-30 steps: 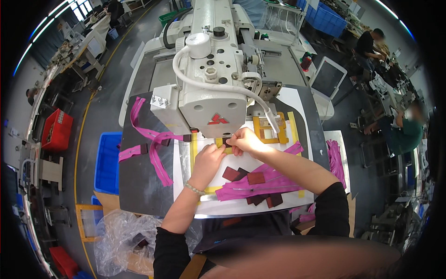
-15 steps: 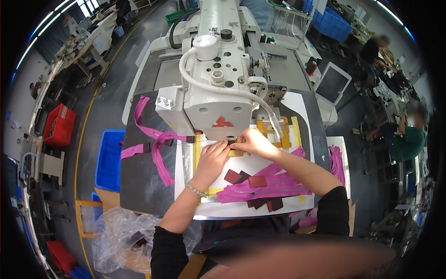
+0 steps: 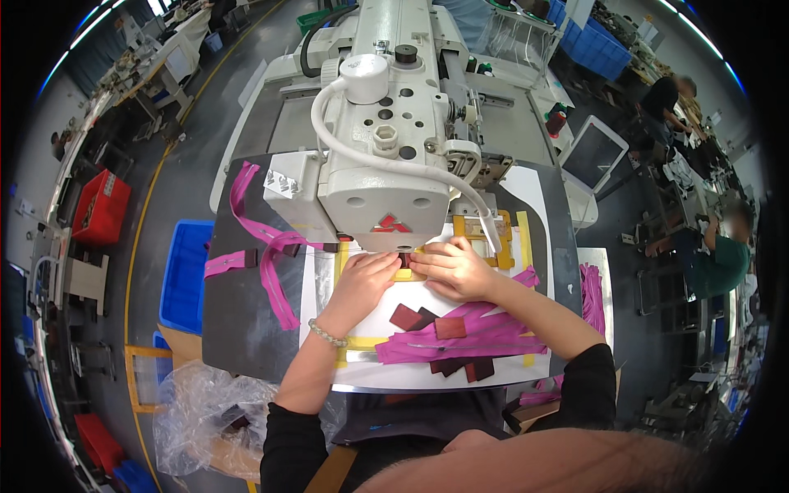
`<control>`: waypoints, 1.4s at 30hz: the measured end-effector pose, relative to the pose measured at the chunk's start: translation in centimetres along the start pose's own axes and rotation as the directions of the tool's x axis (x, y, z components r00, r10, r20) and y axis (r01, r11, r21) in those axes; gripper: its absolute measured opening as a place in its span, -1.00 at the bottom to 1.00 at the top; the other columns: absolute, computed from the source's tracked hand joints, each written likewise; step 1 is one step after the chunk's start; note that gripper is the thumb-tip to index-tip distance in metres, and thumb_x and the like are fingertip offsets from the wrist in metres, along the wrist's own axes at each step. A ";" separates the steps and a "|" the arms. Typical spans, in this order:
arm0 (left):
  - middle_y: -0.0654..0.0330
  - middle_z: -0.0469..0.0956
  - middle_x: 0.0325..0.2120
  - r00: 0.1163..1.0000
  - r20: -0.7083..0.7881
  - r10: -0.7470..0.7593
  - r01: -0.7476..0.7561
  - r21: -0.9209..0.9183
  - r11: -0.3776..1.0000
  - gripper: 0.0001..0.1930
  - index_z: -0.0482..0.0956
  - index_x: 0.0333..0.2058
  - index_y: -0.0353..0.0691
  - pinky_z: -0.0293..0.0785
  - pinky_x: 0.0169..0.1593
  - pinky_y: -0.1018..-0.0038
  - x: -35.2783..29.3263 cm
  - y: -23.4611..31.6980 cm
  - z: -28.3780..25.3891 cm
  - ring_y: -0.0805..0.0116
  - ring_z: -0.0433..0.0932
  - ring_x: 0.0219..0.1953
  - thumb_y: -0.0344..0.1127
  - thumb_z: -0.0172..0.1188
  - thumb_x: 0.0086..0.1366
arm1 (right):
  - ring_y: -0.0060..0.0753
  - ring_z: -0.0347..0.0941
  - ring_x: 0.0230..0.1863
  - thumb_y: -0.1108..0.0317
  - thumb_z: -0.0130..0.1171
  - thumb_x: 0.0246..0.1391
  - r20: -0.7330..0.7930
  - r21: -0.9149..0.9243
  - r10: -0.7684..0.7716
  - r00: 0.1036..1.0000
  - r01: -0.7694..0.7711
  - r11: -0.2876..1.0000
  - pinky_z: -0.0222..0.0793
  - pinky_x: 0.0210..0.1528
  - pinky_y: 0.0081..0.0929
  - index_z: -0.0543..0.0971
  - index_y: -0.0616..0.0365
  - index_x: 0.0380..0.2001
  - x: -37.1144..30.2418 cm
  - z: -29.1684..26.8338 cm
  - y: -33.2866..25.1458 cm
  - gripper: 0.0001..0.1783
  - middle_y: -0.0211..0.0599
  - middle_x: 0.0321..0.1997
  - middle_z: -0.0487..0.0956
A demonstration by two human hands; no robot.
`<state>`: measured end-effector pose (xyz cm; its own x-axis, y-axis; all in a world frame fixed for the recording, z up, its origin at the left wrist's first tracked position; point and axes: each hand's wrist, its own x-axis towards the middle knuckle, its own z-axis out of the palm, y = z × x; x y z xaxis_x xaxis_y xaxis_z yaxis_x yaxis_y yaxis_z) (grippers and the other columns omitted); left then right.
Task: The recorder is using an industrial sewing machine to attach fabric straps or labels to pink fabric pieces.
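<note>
Under the head of a white sewing machine [image 3: 374, 177], a small dark red patch [image 3: 404, 260] lies at a yellow frame [image 3: 404, 275]. My left hand [image 3: 366, 281] has its fingertips pressed together at the patch's left edge. From the other side, my right hand [image 3: 454, 269] grips its right edge with bent fingers; the thumb is partly hidden. Nearer me, a bundle of magenta zippers [image 3: 452, 341] lies on the white sheet. Loose dark red patches [image 3: 450, 328] lie on and around that bundle. More magenta zippers with dark end tabs [image 3: 278, 287] spread out left of the machine head.
A blue bin [image 3: 182, 275] stands left of the table and crumpled clear plastic [image 3: 193, 419] lies at lower left. A tablet-like screen [image 3: 593, 154] is at the right. More magenta zippers [image 3: 592, 300] hang there. Two people sit farther right.
My right hand has turned flatter and lowered beside the patch, its fingers now pointing left. My left hand has shifted slightly. The whole view has tilted a little.
</note>
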<state>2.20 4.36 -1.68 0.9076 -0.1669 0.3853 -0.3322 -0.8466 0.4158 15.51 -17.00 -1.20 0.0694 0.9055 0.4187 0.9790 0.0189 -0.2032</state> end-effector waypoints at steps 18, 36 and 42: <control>0.16 0.56 -0.08 0.999 0.032 -0.017 0.019 -0.077 0.997 -0.62 0.58 -0.09 -0.25 0.29 0.09 0.27 0.4 0.0 -0.5 0.24 0.47 0.01 -0.40 0.28 0.04 | -0.36 0.34 0.08 0.19 0.25 -0.11 0.094 0.045 0.108 0.990 -0.113 0.993 0.13 -0.04 -0.28 0.49 -0.07 0.03 0.0 -0.3 -0.3 -0.46 -0.54 0.09 0.48; 0.20 0.55 -0.05 0.999 0.015 -0.051 0.053 -0.088 0.995 -0.61 0.58 -0.07 -0.22 0.29 0.11 0.31 0.1 0.2 -0.2 0.28 0.46 0.04 -0.42 0.26 0.06 | -0.37 0.36 -0.37 0.20 0.34 -0.16 0.064 0.075 0.268 0.961 -0.273 0.959 0.20 -0.29 -0.41 0.49 0.09 -0.43 -5.7 -3.3 -11.9 -0.71 -0.40 -0.41 0.42; 0.20 0.55 -0.04 0.999 0.001 -0.044 0.044 -0.090 0.995 -0.61 0.57 -0.06 -0.22 0.29 0.11 0.32 0.0 0.0 0.0 0.29 0.45 0.05 -0.42 0.26 0.06 | -0.36 0.36 -0.37 0.31 0.30 -0.13 0.050 -0.085 0.264 0.963 -0.260 0.962 0.23 -0.32 -0.43 0.50 0.15 -0.36 -6.0 -2.4 -13.2 -0.74 -0.37 -0.41 0.40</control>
<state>2.21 4.32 -1.64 0.9217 -0.1297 0.3656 -0.3134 -0.8044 0.5047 2.63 -23.74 1.10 0.3159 0.8984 0.3051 0.9401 -0.2529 -0.2287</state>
